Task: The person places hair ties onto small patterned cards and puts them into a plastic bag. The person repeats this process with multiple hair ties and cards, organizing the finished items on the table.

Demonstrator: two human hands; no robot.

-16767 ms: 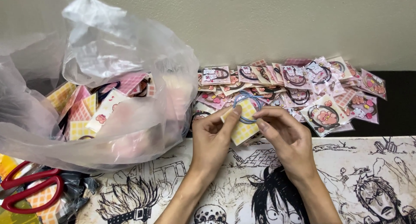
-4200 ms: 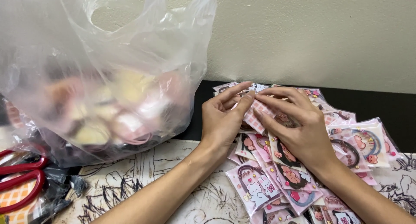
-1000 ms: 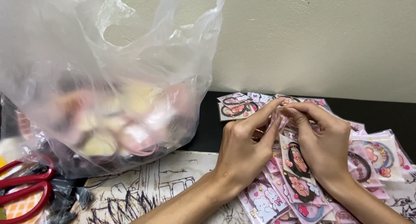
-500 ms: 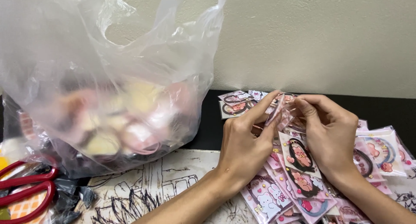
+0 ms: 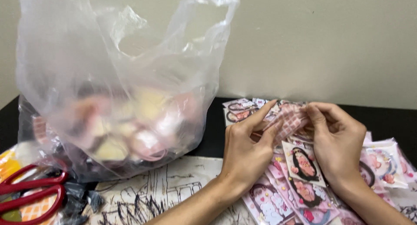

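My left hand (image 5: 248, 143) and my right hand (image 5: 335, 143) are raised together over a spread of small pink packets (image 5: 304, 194). Both pinch one pink checked packet (image 5: 287, 118) between fingertips, left fingers on its left edge, right thumb and fingers on its right edge. Under the hands lie several clear-wrapped packets with pink cartoon cards and dark hair ties. More packets (image 5: 238, 107) lie behind the hands near the wall.
A large clear plastic bag (image 5: 117, 86) holding more pink and yellow packets stands at the left. Red-handled scissors (image 5: 30, 194) lie at the lower left beside an orange checked packet. A black-and-white comic-print cloth (image 5: 173, 194) covers the dark table (image 5: 382, 116).
The view has shifted slightly right and up. My hands stay together on the pink checked packet, fingers working at its top edge; the packet is lifted a little higher than one second ago.
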